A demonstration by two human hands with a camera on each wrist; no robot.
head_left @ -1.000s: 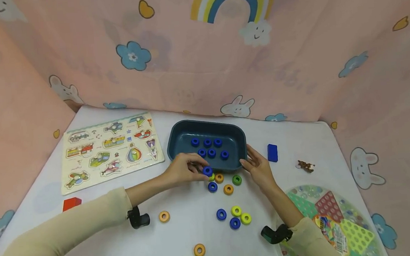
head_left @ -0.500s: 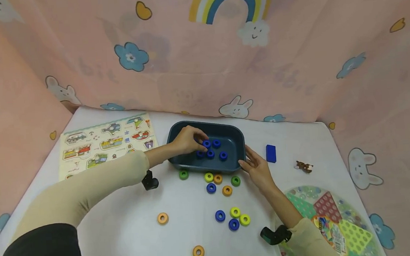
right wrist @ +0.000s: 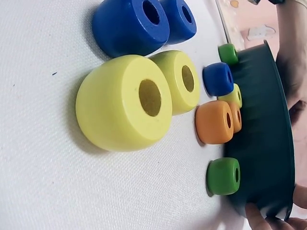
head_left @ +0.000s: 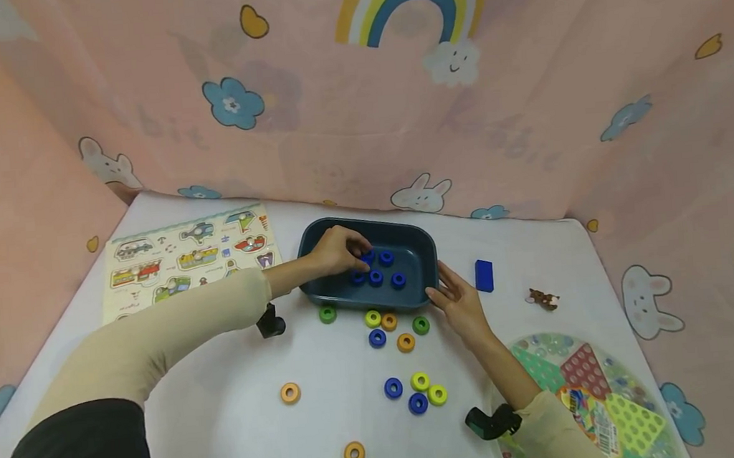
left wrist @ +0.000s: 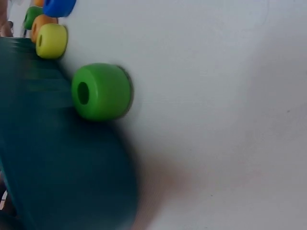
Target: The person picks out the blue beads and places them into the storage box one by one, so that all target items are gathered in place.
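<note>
A dark blue-green tray (head_left: 320, 290) holds several blue ring beads (head_left: 398, 280). My left hand (head_left: 333, 252) reaches in over its left side, thumb and fingertips pinching a blue bead (head_left: 367, 256) low among the others; the hand partly hides that bead. My right hand (head_left: 462, 308) grips the tray's right front corner, its fingers (right wrist: 256, 218) showing at the wall in the right wrist view. Along the front wall lie a green bead (left wrist: 101, 92), a yellow bead (head_left: 372, 318), orange beads (head_left: 405, 342), another green bead (right wrist: 224, 176) and a blue bead (head_left: 378, 338).
Nearer on the white table are blue beads (head_left: 393, 388), yellow beads (head_left: 437, 394) and orange beads (head_left: 291, 393). A picture puzzle board (head_left: 188, 257) lies left, partly under the left arm. To the right are a blue block (head_left: 483, 276), a small brown figure (head_left: 543, 298) and a round patterned bag (head_left: 586, 384).
My left hand has carried a blue bead from in front of the tray up and into it, then stayed there. The front-left green bead has come into sight. My right hand keeps its grip.
</note>
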